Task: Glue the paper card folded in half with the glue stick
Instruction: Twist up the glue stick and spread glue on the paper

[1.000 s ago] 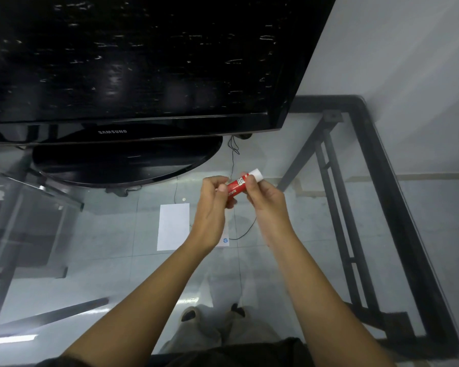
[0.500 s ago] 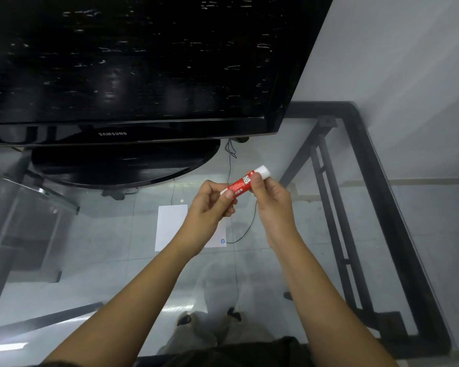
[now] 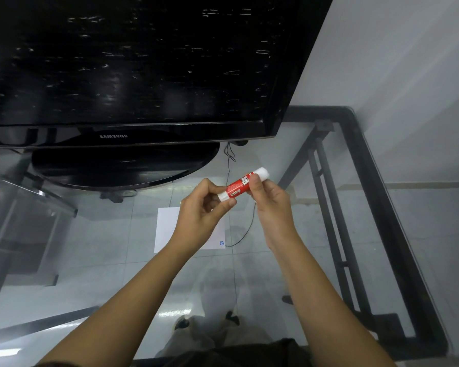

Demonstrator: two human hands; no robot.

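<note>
A red and white glue stick (image 3: 240, 184) is held tilted above the glass table, between both hands. My left hand (image 3: 203, 211) pinches its lower white end with thumb and fingers. My right hand (image 3: 272, 205) grips the red body, and the upper white end sticks out past its fingers. Below the hands a white paper card (image 3: 167, 229) lies flat on the glass, its middle hidden behind my left hand and wrist. A small blue mark sits at the card's near right corner.
A large black television (image 3: 133, 64) on an oval stand (image 3: 122, 168) fills the back of the glass table (image 3: 77, 247). The table's black metal frame (image 3: 382, 221) runs along the right side by a white wall. A thin black cable (image 3: 245, 234) hangs under the glass.
Both hands have kept the glue stick and drifted a little to the right and upward. More of the stick's lower white end shows beside my left fingers now.
</note>
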